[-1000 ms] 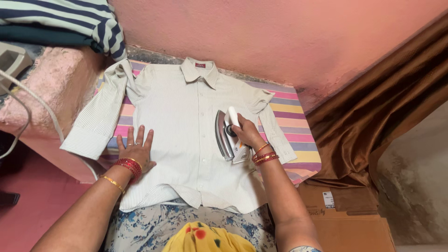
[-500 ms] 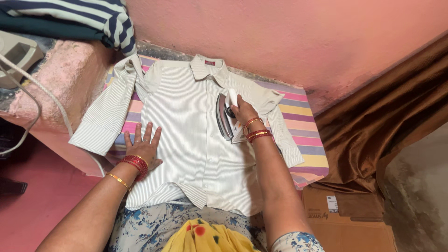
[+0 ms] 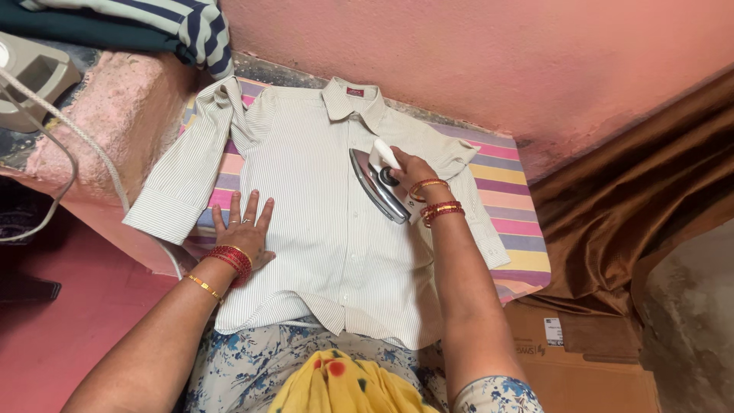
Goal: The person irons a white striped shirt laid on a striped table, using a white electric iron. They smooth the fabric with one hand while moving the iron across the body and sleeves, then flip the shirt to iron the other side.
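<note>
A pale striped shirt (image 3: 313, 206) lies front up and buttoned on a striped cloth pad (image 3: 505, 195). My right hand (image 3: 409, 172) grips the white handle of a metal clothes iron (image 3: 380, 183), which rests on the shirt's chest, to the right of the button line, with its tip angled toward the collar. My left hand (image 3: 243, 229) lies flat with its fingers spread on the shirt's lower left side, pressing the fabric down. Red and gold bangles ring both wrists.
Folded striped clothes (image 3: 153, 27) sit on a pink ledge at the upper left, beside a grey device (image 3: 30, 76) with a white cord (image 3: 92, 153). A brown curtain (image 3: 634, 199) hangs at the right, above a cardboard box (image 3: 581, 359). A pink wall runs behind.
My right hand has slid the iron up the shirt from the waist area toward the chest and turned its tip to the left. My left hand has stayed flat on the shirt.
</note>
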